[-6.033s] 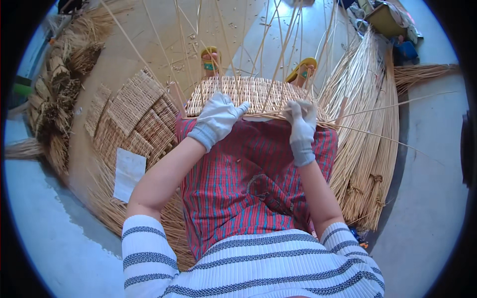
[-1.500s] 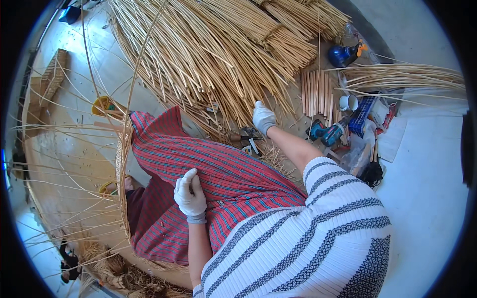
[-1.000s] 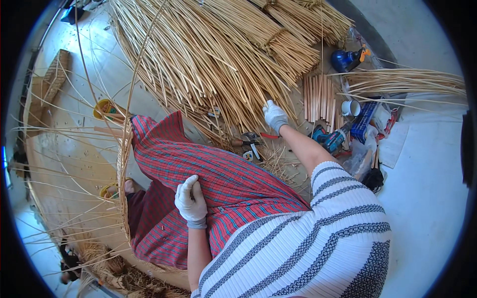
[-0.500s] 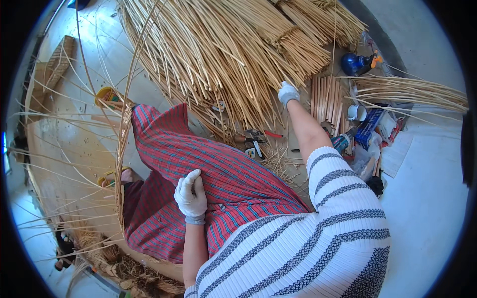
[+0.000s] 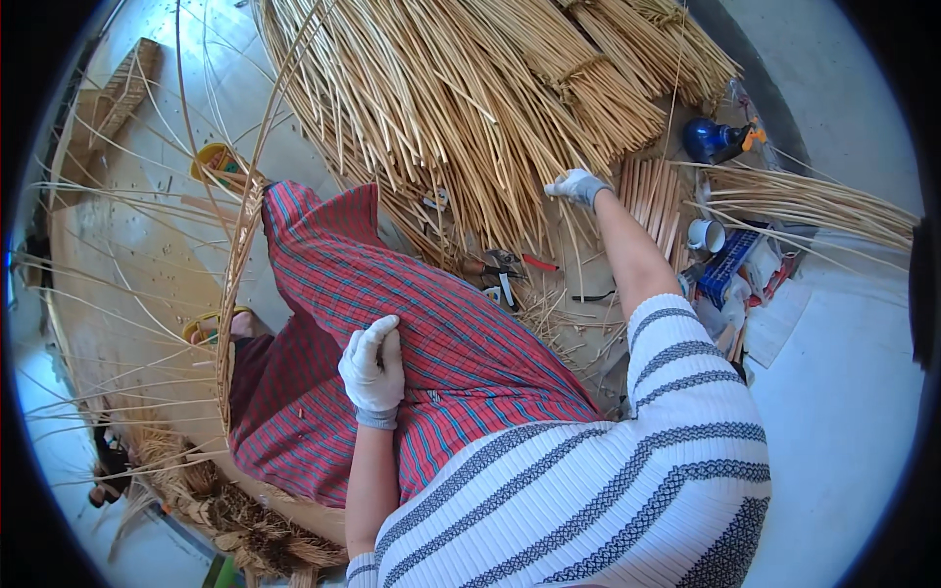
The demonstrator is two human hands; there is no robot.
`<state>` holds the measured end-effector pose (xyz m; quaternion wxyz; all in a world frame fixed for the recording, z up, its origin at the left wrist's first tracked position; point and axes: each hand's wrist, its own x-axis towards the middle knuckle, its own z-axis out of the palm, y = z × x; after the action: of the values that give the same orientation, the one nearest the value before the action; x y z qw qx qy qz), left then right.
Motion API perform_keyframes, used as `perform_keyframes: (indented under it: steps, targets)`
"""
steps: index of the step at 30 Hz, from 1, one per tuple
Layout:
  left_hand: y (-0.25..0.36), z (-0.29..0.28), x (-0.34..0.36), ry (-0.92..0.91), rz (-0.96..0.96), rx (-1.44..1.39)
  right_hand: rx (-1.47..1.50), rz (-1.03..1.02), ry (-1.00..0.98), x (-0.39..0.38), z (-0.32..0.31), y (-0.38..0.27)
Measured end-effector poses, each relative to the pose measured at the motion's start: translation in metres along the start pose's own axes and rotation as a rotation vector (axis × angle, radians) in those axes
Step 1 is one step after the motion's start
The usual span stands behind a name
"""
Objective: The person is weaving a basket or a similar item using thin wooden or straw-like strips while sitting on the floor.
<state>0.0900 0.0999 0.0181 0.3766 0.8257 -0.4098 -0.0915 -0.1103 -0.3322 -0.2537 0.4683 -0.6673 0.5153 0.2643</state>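
My right hand (image 5: 576, 186), in a white glove with a grey cuff, reaches forward to the near ends of a large pile of peeled wicker rods (image 5: 421, 88). Its fingers are closed at the tip of a rod. Nearer to me, my left hand (image 5: 372, 367), gloved alike, hovers over or rests on the red plaid cloth (image 5: 451, 333) across my lap. Its fingers are curled together, and nothing shows in them. To the left of the cloth stands a woven wicker rim (image 5: 235, 294), with long thin rods fanning out from it.
Pliers with a red handle (image 5: 537, 263) and other hand tools lie on the floor beyond my lap. At right are flat wooden strips (image 5: 647, 201), a white mug (image 5: 706, 235), a blue spray bottle (image 5: 708, 140) and another rod bundle (image 5: 804, 201). A yellow container (image 5: 211, 162) stands far left.
My right hand has turned, its fingers now pointing left along the rod ends. The view has shifted slightly. My left hand keeps its curled pose over the cloth.
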Motion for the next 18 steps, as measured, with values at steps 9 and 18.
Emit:
perform_keyframes:
  steps: [9, 18]
  targets:
    - [0.001, 0.000, 0.000, 0.010, -0.001, -0.002, 0.170, 0.077, -0.121, -0.007, -0.014, 0.005]
    - [-0.001, 0.001, -0.003, 0.016, -0.018, -0.018, -0.219, -0.086, 0.411, -0.005, 0.098, 0.011]
